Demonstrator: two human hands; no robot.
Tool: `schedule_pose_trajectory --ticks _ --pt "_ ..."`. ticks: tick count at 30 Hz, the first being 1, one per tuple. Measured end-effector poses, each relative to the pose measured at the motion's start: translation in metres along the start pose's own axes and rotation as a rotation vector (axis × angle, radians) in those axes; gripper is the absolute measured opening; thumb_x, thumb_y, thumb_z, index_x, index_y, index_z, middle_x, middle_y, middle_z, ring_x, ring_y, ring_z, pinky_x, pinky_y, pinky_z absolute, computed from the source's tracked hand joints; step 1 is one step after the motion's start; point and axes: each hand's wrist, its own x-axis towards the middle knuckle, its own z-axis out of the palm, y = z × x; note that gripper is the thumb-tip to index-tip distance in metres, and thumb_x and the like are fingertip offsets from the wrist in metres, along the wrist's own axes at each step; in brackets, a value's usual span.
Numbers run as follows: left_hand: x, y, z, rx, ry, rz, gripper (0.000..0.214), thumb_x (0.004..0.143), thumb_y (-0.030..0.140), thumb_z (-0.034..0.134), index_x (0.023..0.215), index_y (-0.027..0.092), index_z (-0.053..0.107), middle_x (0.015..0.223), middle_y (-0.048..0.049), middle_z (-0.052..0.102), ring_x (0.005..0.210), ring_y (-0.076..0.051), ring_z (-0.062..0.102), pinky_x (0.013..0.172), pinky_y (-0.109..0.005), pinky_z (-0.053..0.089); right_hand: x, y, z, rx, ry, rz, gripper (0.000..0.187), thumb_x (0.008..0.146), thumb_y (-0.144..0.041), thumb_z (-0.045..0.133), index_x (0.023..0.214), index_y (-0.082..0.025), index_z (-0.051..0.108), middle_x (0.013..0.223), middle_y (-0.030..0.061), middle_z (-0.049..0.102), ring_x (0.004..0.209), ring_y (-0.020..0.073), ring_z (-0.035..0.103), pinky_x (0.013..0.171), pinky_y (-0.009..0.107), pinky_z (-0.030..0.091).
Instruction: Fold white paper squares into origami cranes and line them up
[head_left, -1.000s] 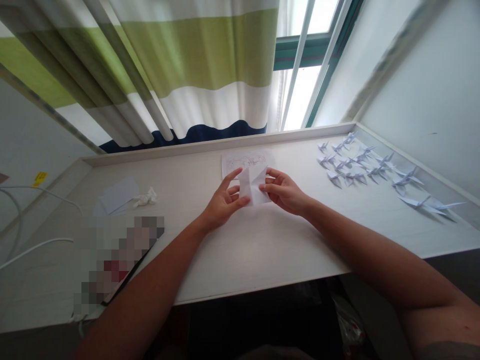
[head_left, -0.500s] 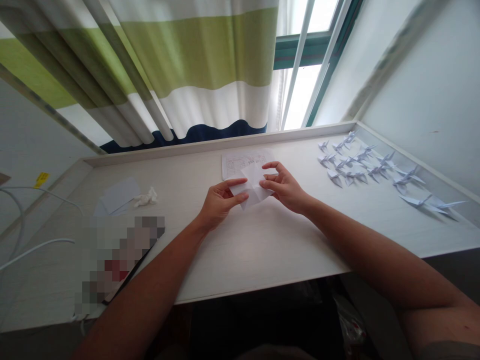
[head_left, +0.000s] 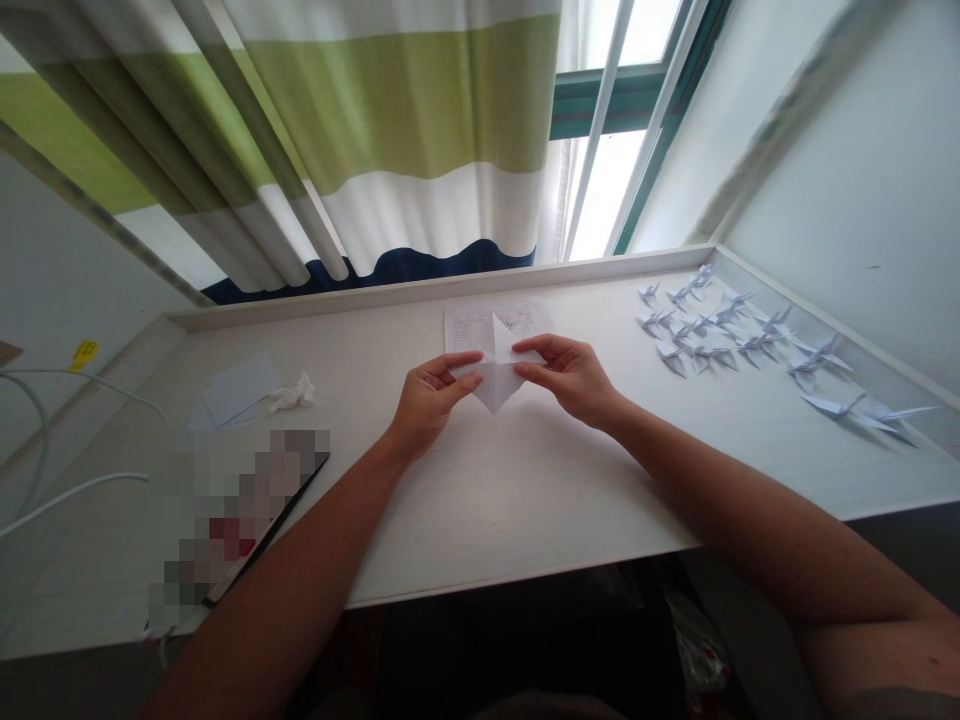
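Observation:
Between my two hands a sheet of white origami paper (head_left: pixel 495 388) is held above the table, creased into a diamond with one point up and one down. My left hand (head_left: pixel 433 398) pinches its left side between thumb and fingers. On the opposite side my right hand (head_left: pixel 570 375) pinches it the same way. Behind the paper lies a printed sheet (head_left: pixel 469 325), partly hidden by the paper and my fingers.
Several folded paper cranes (head_left: pixel 697 325) stand at the table's right. On the left are loose white sheets (head_left: pixel 236 390), a crumpled tissue (head_left: pixel 294 393) and a blurred-out flat object (head_left: pixel 247 520). White cables (head_left: pixel 82 495) run along the left edge. A raised rim (head_left: pixel 450 288) borders the back.
The paper has turned from a slanted, half-spread shape to an upright diamond. My right hand has come lower and its fingers have closed on the paper's right side.

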Motion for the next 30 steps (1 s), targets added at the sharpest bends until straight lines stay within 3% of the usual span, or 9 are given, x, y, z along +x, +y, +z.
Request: schedule_pose_trajectory --ticks 5,15,23,30 --pt "0.0018 0.0001 0.0002 -0.024 0.014 0.001 0.040 0.065 0.030 0.101 0.101 0.022 0.086 0.090 -0.0041 0.083 0.085 -0.015 0.073 0.085 -0.029 0.059 0.0002 -0.0018 0.0007 0.047 -0.002 0.047 0.042 0.068 -0.041 0.099 0.102 -0.023 0.083 0.107 0.0055 0.080 0.099 0.0231 0.072 0.092 0.043 0.062" --pt "0.0005 0.0048 0.0016 -0.190 -0.086 -0.103 0.030 0.070 0.029 0.098 0.094 0.021 0.084 0.099 -0.0052 0.082 0.091 -0.017 0.074 0.088 -0.032 0.060 -0.0006 -0.0041 0.0026 0.204 -0.063 0.139 0.033 0.074 -0.040 0.095 0.101 -0.024 0.083 0.102 0.0038 0.080 0.093 0.0184 0.071 0.088 0.037 0.061" --pt "0.0011 0.0043 0.0029 -0.196 -0.027 -0.114 0.036 0.062 0.027 0.103 0.091 0.018 0.083 0.088 -0.0036 0.080 0.085 -0.016 0.073 0.084 -0.030 0.059 -0.0022 -0.0020 0.0039 0.201 -0.110 0.129 0.035 0.074 -0.035 0.097 0.105 -0.025 0.083 0.103 0.0027 0.080 0.093 0.0172 0.072 0.088 0.035 0.061" --pt "-0.0017 -0.0001 0.0062 -0.226 -0.108 -0.138 0.036 0.070 0.029 0.099 0.085 0.020 0.068 0.096 -0.0010 0.077 0.088 -0.014 0.072 0.083 -0.027 0.057 -0.0043 -0.0067 0.0084 0.251 -0.187 0.191 0.032 0.076 -0.039 0.095 0.100 -0.023 0.080 0.097 0.0020 0.078 0.087 0.0158 0.071 0.084 0.035 0.060"
